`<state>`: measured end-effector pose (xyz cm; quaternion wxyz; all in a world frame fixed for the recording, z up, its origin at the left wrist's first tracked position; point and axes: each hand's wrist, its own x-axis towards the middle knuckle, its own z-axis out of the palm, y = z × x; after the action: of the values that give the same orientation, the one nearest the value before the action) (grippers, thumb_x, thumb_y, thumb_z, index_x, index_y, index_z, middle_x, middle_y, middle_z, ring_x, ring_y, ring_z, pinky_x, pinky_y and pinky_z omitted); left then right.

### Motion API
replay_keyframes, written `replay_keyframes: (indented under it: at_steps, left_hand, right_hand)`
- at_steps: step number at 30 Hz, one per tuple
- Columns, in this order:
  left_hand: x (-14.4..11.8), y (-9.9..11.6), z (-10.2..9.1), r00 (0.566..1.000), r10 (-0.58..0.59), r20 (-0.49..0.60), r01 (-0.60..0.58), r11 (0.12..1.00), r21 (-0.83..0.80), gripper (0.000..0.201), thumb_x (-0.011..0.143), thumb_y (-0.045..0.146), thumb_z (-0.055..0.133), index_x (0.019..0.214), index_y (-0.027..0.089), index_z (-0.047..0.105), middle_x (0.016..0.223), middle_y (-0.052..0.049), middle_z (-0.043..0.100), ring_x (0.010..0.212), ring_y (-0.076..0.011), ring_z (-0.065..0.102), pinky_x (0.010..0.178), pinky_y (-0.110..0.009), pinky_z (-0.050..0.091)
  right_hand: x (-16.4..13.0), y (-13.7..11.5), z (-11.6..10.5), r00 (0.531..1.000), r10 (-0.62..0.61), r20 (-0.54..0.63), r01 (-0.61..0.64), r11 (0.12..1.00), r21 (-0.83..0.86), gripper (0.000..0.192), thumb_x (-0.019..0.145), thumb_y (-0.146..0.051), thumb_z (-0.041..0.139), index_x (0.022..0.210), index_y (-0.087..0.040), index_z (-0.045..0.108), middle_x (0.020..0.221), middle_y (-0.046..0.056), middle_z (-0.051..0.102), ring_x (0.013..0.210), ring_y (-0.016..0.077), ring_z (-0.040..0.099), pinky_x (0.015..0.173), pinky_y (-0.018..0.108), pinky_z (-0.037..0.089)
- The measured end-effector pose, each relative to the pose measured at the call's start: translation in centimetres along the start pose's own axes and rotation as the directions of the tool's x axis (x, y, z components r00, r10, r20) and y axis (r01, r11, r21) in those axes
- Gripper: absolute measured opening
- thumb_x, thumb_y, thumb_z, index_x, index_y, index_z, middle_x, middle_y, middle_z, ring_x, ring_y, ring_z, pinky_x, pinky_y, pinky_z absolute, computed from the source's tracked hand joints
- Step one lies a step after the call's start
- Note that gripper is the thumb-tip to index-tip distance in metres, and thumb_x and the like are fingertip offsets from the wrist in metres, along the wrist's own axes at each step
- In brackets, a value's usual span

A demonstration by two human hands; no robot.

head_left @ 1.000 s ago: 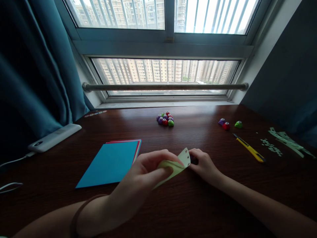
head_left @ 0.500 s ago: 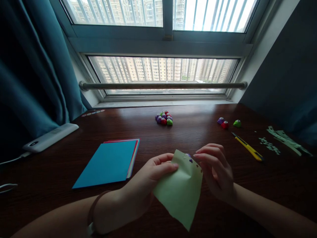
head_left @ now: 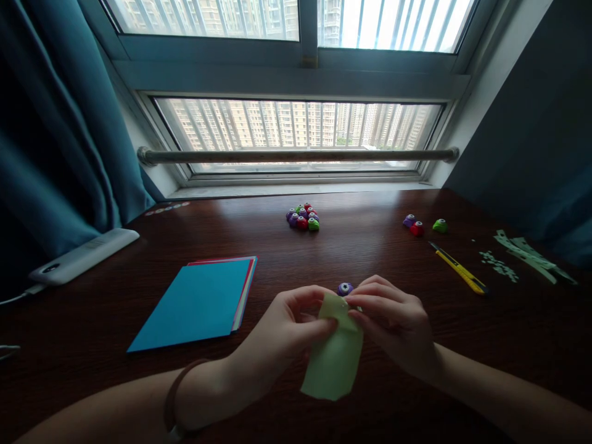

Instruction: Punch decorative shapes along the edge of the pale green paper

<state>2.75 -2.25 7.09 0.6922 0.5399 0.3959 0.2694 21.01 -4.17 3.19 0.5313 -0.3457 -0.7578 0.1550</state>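
A pale green sheet of paper (head_left: 333,361) hangs between my hands, its lower part drooping toward me. My left hand (head_left: 296,320) pinches it near the upper left edge, thumb on the near face. At the upper right corner, my right hand (head_left: 393,317) has its fingers and thumb closed on the paper. Just beyond the paper's top edge shows a small purple craft punch (head_left: 345,288) with a dark star shape on its round top. Fingers and paper partly hide it, so I cannot tell whether it is held or lies on the table.
Blue, red and white paper sheets (head_left: 192,308) are stacked at left, near a white power bank (head_left: 86,256). Several small punches (head_left: 303,217) cluster at the back, with three more (head_left: 417,229) at right. A yellow craft knife (head_left: 460,269), paper bits (head_left: 498,265) and strips (head_left: 525,254) lie right.
My right hand has moved left and closed on the paper's upper right corner. The sheet has turned and folded back, hiding its punched holes. More of the purple punch shows.
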Motion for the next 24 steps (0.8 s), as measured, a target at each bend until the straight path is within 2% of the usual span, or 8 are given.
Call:
replay_keyframes:
  at_steps: [3,6,14,21,24]
  left_hand:
    - [0.3,-0.2,0.0,0.999,0.038,-0.018,-0.038,0.998,0.041,0.012,0.069,0.02,0.067,0.077,0.011,0.067,0.071,-0.004,0.063,0.064,-0.0151,0.056,0.056,-0.02,0.043]
    - [0.6,-0.6,-0.1,0.999,0.045,-0.018,-0.044,0.996,0.081,0.014,0.07,0.023,0.067,0.076,0.01,0.066,0.068,-0.004,0.062,0.061,-0.0137,0.055,0.054,-0.02,0.042]
    - [0.9,-1.4,-0.4,0.998,0.056,0.033,-0.061,0.982,0.179,0.014,0.071,0.024,0.063,0.074,0.01,0.062,0.063,0.0,0.057,0.057,-0.0108,0.05,0.05,-0.018,0.038]
    - [1.0,-1.4,-0.4,0.998,0.025,0.055,-0.036,0.975,0.221,0.013,0.073,0.023,0.061,0.078,0.011,0.061,0.069,-0.001,0.059,0.063,-0.0126,0.053,0.053,-0.019,0.04]
    - [1.1,-1.5,-0.4,0.997,0.047,0.064,-0.062,0.966,0.252,0.014,0.073,0.023,0.061,0.08,0.011,0.062,0.073,-0.001,0.06,0.067,-0.0136,0.054,0.055,-0.019,0.041]
  right_hand:
    - [-0.1,-0.2,0.2,0.999,-0.026,0.038,0.026,1.0,0.003,0.027,0.075,-0.009,0.06,0.098,-0.023,0.065,0.08,0.005,0.066,0.072,0.0182,0.057,0.064,0.033,0.049]
    - [-0.2,-0.2,0.4,0.998,-0.001,0.057,0.001,1.0,0.003,0.023,0.076,-0.01,0.06,0.095,-0.022,0.065,0.078,0.005,0.067,0.07,0.0178,0.059,0.063,0.033,0.049]
    - [-0.4,-0.1,0.9,0.999,0.049,0.019,-0.05,0.999,0.014,0.009,0.076,-0.009,0.059,0.079,-0.015,0.066,0.069,0.005,0.066,0.061,0.0145,0.06,0.058,0.028,0.048]
    - [-0.5,0.1,1.0,0.999,0.0,0.032,0.003,0.997,-0.073,0.011,0.076,-0.006,0.056,0.074,-0.014,0.064,0.067,0.004,0.065,0.059,0.0133,0.058,0.057,0.027,0.047]
    - [-0.7,0.3,1.0,0.996,-0.083,0.032,0.087,0.984,-0.155,0.011,0.075,-0.005,0.056,0.076,-0.015,0.062,0.068,0.004,0.065,0.059,0.0134,0.057,0.057,0.028,0.047]
